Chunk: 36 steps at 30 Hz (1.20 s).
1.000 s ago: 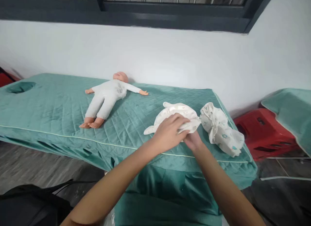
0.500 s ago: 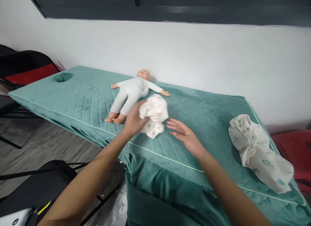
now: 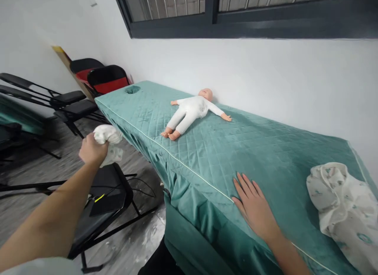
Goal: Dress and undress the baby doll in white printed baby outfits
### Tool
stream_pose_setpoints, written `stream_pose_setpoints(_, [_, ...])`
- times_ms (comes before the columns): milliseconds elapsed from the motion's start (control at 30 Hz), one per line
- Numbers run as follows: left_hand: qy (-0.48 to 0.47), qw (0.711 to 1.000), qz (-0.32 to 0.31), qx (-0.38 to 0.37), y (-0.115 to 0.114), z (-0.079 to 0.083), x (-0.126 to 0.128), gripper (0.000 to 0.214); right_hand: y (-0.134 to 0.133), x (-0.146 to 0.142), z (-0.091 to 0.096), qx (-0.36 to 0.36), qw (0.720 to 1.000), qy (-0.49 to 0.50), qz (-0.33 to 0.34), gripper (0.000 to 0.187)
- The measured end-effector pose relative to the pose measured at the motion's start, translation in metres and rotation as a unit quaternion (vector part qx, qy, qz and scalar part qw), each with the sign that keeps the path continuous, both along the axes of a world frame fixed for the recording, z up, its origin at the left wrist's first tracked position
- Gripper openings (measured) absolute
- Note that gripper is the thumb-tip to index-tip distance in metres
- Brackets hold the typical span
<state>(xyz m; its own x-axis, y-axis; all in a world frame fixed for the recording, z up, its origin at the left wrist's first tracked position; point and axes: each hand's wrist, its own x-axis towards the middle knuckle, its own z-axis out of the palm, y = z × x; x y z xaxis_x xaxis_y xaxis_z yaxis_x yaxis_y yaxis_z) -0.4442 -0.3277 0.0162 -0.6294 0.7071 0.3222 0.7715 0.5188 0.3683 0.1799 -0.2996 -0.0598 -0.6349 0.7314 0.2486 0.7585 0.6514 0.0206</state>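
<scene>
1 white cloth [image 3: 108, 134], clasped in our left hand [image 3: 91, 149]; 1 right hand [image 3: 254, 206], spread wide. Step, we judge: cloth held off bed [image 3: 265, 149]; next calls for firm grip.

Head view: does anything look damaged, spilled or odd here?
The doll, on its back on the bed, has a greyish, rough-looking patch on one side of its torso, unlike the smooth white around it; damage or tape, I can't tell. Pale blotches mark the floor beside the near chair, possibly just glare.
</scene>
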Motion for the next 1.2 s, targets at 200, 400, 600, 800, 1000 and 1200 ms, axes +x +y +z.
stream_pose_setpoints(200, [0.005,0.971,0.167,-0.17,-0.083,-0.054,-0.023,0.051,-0.009,0.011,-0.005,0.038,0.999,-0.011,0.034,0.056])
stream_pose_setpoints(400, [0.022,0.925,0.106,-0.363,-0.129,-0.076,-0.015,0.053,-0.013,0.014,-0.013,0.041,0.998,-0.019,0.048,0.058])
stream_pose_setpoints(600, [0.008,0.957,0.16,-0.241,-0.156,-0.106,0.006,0.061,-0.013,0.013,-0.012,0.026,0.998,0.016,0.052,0.062])
stream_pose_setpoints(800, [-0.122,0.949,0.183,-0.228,-0.159,-0.162,0.031,0.068,-0.014,0.012,-0.012,0.009,0.998,0.028,0.05,0.065])
stream_pose_setpoints(1000, [-0.116,0.945,0.203,-0.23,-0.154,-0.167,0.031,0.071,-0.014,0.011,-0.011,-0.002,0.999,0.024,0.035,0.06])
stream_pose_setpoints(1200, [0.113,0.976,-0.05,-0.178,-0.131,-0.177,0.048,0.046,-0.04,-0.001,-0.009,-0.028,0.999,0.037,-0.002,0.048])
